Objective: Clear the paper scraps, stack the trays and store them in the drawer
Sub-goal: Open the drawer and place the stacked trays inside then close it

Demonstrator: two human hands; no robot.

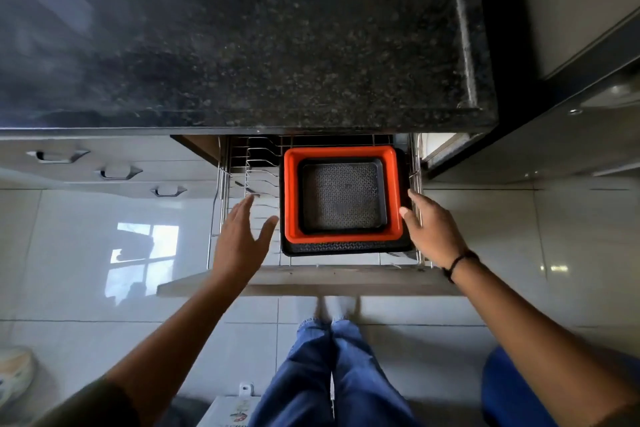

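Three stacked trays, two dark trays [343, 197] and one orange tray [290, 198], one open wire drawer [221, 204], three handles [119, 173], two hands [242, 236], one wristband [457, 262]

- No readable text, labels, brands or nos. anywhere in view.
- White box [230, 411] at bottom edge, near the person's legs: a small red-and-green printed mark on it, too small and blurred to read.
- Trays, drawer, counter: no lettering visible.

Home kitchen: granite countertop [277, 45], wire-rack drawer [311, 274], tiled floor [86, 236].
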